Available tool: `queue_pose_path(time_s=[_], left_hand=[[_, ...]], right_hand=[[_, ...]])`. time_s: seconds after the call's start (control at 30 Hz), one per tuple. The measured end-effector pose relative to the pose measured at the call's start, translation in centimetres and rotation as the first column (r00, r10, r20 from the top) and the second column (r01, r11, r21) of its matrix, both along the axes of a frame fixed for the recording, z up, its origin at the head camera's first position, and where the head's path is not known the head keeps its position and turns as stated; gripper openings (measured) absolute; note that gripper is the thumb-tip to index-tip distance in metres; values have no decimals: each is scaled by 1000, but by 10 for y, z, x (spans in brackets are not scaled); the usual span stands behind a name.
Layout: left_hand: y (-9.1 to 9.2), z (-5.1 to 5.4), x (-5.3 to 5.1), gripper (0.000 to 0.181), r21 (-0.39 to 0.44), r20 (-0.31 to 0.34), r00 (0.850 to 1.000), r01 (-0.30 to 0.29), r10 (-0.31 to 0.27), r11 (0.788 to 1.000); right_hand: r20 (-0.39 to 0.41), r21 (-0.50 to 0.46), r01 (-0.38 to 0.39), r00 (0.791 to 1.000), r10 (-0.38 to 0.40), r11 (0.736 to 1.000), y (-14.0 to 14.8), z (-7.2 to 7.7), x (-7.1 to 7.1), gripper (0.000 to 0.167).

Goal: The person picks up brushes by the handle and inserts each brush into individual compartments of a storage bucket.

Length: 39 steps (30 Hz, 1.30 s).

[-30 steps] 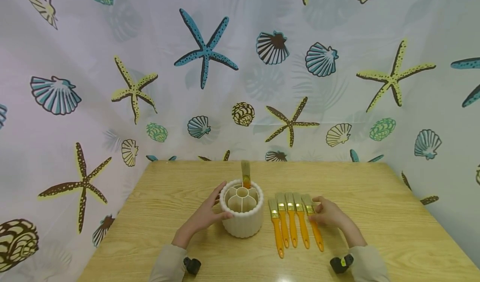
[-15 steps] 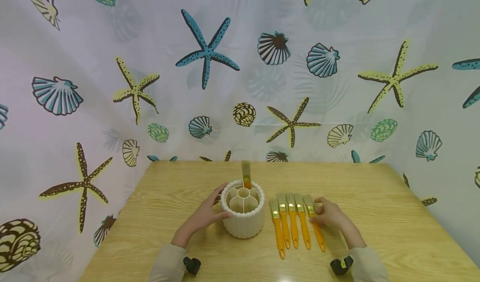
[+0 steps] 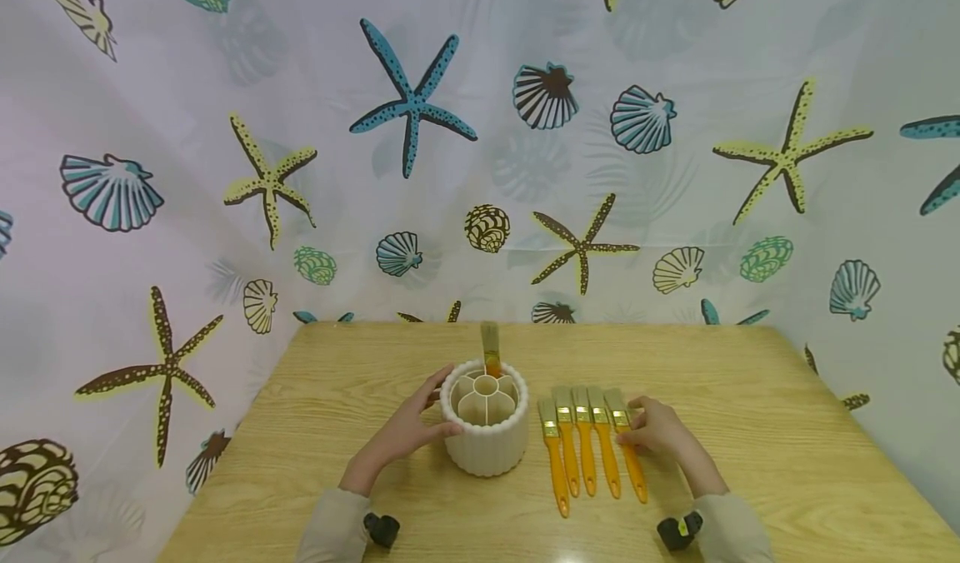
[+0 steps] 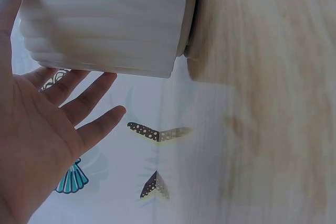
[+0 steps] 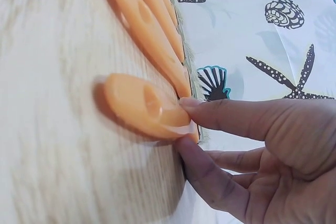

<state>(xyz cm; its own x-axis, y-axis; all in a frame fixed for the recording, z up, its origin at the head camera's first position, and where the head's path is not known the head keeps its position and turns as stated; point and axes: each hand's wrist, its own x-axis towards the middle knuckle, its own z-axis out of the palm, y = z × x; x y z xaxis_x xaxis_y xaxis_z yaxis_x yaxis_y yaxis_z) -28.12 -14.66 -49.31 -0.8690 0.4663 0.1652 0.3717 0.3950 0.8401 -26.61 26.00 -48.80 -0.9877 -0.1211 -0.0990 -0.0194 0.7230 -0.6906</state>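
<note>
A round white ribbed holder (image 3: pixel 486 450) with inner compartments stands on the table. One brush (image 3: pixel 491 351) is upright in its rear compartment, bristles up. The left hand (image 3: pixel 408 425) holds the holder from the left, thumb at its front and fingers round the back; in the left wrist view the left hand (image 4: pixel 52 119) has spread fingers against the ribbed wall (image 4: pixel 105 19). Right of the holder, several orange-handled brushes lie in a row, bristles away. The right hand (image 3: pixel 660 430) pinches the rightmost brush (image 3: pixel 633 467); the right wrist view shows thumb and forefinger (image 5: pixel 202 169) at its orange handle (image 5: pixel 139 106).
The wooden table (image 3: pixel 360 363) reaches back to a curtain (image 3: pixel 450 255) printed with shells and starfish, which also hangs on both sides. Other brushes (image 3: pixel 587 463) lie between the holder and the right hand. A black device is on each wrist.
The head view has shifted very slightly. Both hands keep their places, the left at the holder and the right at the rightmost brush.
</note>
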Motion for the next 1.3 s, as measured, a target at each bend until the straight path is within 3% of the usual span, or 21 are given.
queue_pose_path(time_s=[0.97,1.3], left_hand=[[-2,2,-1,78,13,11,1000,14,-14,1000],[-3,4,1,75,32,42,999,16,-18,999]], right_hand=[[15,-22,20,1000,-19,1000,3,1,-1,55],[13,-58,12,1000,-11,998,5,-1,-1,55]])
